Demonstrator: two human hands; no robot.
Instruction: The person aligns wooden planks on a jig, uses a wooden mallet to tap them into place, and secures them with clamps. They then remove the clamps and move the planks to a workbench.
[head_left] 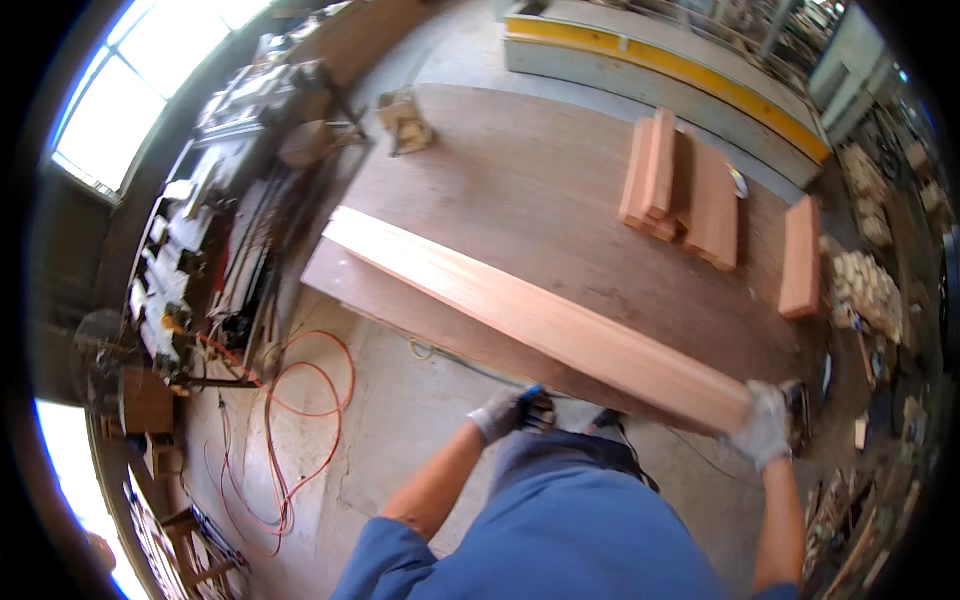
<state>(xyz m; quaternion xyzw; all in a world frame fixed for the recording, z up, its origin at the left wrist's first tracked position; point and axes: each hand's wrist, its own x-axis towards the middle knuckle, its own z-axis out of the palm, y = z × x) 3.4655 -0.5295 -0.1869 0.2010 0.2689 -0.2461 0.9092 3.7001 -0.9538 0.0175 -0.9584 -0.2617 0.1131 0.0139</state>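
Observation:
A long pale reddish wooden board [520, 310] lies slantwise along the near side of the large brown tabletop [480, 180]. At its near right end, my right hand [762, 425], in a grey glove, is closed over the wood. Low in front of my waist is my gloved left hand [505, 415], apart from the board. It seems closed round a small dark thing with a blue edge [536, 405], whose kind I cannot make out; the fingers are mostly hidden. Beside my right hand sits a dark object [796, 412], too blurred to name.
Several shorter wooden pieces [712, 205] are stacked at the far right, with a separate block [800, 258] nearby. A small box-like thing [403, 122] stands at the far left corner. An orange hose [340, 400] loops over the floor. Beyond the table runs a yellow-striped bench [660, 62].

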